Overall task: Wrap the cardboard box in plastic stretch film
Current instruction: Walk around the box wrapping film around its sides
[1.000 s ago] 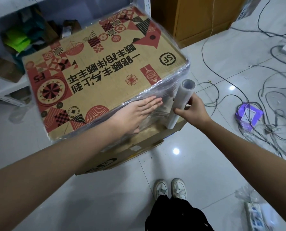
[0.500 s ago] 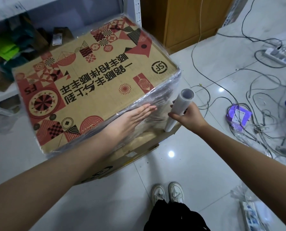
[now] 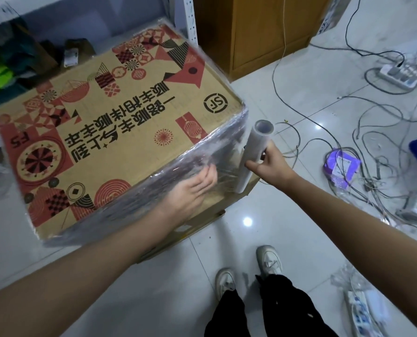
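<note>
A large cardboard box (image 3: 120,127) with red and black printed patterns stands on the floor, on top of another carton. Clear stretch film (image 3: 210,152) covers its near side in wrinkled layers. My left hand (image 3: 190,190) lies flat against that wrapped side, fingers straight and pointing right. My right hand (image 3: 268,164) grips the grey film roll (image 3: 256,147), held upright just off the box's right corner, with film running from the roll to the box.
A metal shelf (image 3: 188,23) with goods stands behind the box and a wooden cabinet (image 3: 265,32) to its right. Cables (image 3: 372,132), power strips (image 3: 397,74) and a purple packet (image 3: 341,164) lie on the tiled floor at the right. My shoes (image 3: 268,261) are below.
My left hand has slid a little along the wrapped side. The right hand with the roll stays at the right corner, and the view has shifted slightly.
</note>
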Available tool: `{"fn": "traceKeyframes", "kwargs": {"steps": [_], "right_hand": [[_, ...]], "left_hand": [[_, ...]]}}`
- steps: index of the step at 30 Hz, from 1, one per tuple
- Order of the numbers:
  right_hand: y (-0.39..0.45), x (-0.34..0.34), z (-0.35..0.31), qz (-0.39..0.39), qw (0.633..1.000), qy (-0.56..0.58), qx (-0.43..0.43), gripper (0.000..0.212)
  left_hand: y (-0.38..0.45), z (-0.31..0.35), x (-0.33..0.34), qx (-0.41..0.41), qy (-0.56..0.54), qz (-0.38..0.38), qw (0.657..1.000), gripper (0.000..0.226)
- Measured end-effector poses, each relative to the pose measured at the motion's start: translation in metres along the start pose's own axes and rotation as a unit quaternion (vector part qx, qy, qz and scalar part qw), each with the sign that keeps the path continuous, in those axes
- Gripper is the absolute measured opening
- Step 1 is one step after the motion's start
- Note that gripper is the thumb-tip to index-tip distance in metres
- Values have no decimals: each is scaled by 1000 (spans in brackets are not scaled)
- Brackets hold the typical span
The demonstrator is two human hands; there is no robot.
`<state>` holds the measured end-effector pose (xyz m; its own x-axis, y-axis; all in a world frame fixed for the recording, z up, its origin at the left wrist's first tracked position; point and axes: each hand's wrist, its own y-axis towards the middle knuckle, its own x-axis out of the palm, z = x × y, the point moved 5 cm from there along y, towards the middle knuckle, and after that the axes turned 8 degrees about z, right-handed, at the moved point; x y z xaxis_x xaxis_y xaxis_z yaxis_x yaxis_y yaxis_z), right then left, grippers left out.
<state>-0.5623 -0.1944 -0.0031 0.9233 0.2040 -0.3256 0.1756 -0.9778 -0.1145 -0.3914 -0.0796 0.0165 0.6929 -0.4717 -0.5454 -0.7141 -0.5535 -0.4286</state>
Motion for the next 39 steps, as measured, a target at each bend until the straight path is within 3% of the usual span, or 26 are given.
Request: {"fn": "traceKeyframes", "kwargs": {"steps": [2, 7, 11, 15, 20, 23, 25, 27, 30, 35, 39], "right_hand": [[2, -1, -1, 7, 1000, 11, -1, 51], [13, -7, -6, -15, 995, -59, -76, 53], [24, -11, -1, -65, 988, -90, -104, 61], [32, -16, 4, -92, 984, -93, -118, 60], [40, -23, 1, -94, 984, -62, -136, 57], [45, -29, 0, -93, 989, -25, -113, 48], [48, -30, 0, -98, 989, -13, -108, 43], [49, -30, 2, -98, 988, -8, -116, 43], [49, -25, 10, -97, 987, -7, -124, 39], [48, -14, 17, -62, 992, 6, -110, 37], [51, -7, 15, -53, 992, -14, -117, 55]], "left_hand": [[20, 11, -6, 51, 9, 35, 998, 57], [46, -9, 12, 42, 56, -88, 994, 69], [48, -17, 16, 40, 105, -111, 987, 68], [57, -15, 20, 58, 82, -154, 983, 64], [67, 3, 16, 33, 79, -126, 988, 58], [87, 18, 15, 33, 46, -39, 998, 63], [106, 35, 24, 80, 95, -9, 992, 52], [116, 41, 39, 109, 93, -47, 989, 57], [120, 40, 64, 71, 91, -98, 988, 63], [123, 43, 85, 35, 144, -95, 984, 67], [127, 47, 85, 31, 141, -95, 985, 67]]}}
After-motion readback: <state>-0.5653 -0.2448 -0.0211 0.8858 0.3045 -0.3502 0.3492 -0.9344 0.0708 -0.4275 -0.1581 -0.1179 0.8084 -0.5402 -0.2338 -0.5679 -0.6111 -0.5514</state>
